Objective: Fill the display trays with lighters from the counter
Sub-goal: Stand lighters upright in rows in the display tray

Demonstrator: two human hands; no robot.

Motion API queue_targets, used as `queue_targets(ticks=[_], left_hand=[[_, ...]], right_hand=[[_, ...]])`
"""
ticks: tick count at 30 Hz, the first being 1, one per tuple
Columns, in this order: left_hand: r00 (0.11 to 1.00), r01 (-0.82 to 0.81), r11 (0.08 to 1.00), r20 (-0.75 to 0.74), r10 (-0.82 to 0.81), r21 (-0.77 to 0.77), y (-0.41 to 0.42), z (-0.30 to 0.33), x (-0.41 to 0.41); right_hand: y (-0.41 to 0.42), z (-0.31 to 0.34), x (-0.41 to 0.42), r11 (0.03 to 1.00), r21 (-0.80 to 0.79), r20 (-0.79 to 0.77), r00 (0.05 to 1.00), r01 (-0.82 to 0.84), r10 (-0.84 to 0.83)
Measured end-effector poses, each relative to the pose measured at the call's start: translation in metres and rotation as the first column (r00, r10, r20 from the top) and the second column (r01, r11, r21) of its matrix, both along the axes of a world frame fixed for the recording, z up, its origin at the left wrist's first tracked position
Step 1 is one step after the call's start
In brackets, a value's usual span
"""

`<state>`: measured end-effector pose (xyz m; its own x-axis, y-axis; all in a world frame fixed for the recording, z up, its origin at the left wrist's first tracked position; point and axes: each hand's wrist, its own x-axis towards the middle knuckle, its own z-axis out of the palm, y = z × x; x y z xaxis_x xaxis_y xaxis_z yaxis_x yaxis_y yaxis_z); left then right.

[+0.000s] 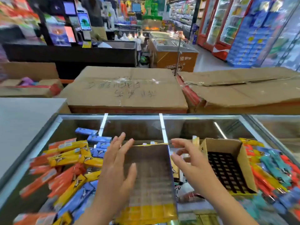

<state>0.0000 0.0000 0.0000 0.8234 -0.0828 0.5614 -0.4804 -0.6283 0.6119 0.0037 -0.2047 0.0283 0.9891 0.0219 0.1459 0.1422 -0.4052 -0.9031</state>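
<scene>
Between both hands, centre tray (151,172) sits empty on glass counter (203,125); 2nd tray (227,168) just right of it. Left hand (116,166) & right hand (188,161) hover, fingers spread, nothing gripped. Next: lighters (68,166) left of tray must be picked & slotted.

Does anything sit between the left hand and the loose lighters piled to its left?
Nothing visible does. The left hand hangs open at the near tray, and the lighters lie uncovered on the glass counter right beside it.
</scene>
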Motion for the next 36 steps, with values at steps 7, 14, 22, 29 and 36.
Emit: queue_targets(ticks=[7, 14, 22, 29, 36], left_hand=[[0.934, -0.144, 0.889, -0.357, -0.024, -0.434, 0.009, -0.020, 0.013], [0.888, -0.145, 0.766, -0.424, -0.178, -0.626, 0.019, -0.036, 0.017], [0.914, -0.104, 0.741, -0.357, -0.191, -0.664, 0.021, -0.037, 0.014], [0.946, -0.078, 0.735, -0.283, -0.159, -0.674, 0.047, 0.001, 0.010], [0.935, -0.123, 0.764, -0.332, -0.125, -0.633, 0.073, 0.010, 0.014]], right_hand=[[0.030, -0.036, 0.010, 0.998, 0.044, 0.043, 0.998, -0.045, 0.043], [0.030, -0.059, 0.003, 0.947, 0.299, 0.132, 0.988, -0.116, 0.079], [0.033, -0.063, -0.010, 0.925, 0.338, 0.240, 0.966, -0.174, 0.094], [0.040, -0.043, -0.011, 0.928, 0.372, 0.247, 0.966, -0.025, -0.073], [0.034, -0.043, 0.007, 0.904, -0.426, 0.043, 0.997, -0.033, 0.057]])
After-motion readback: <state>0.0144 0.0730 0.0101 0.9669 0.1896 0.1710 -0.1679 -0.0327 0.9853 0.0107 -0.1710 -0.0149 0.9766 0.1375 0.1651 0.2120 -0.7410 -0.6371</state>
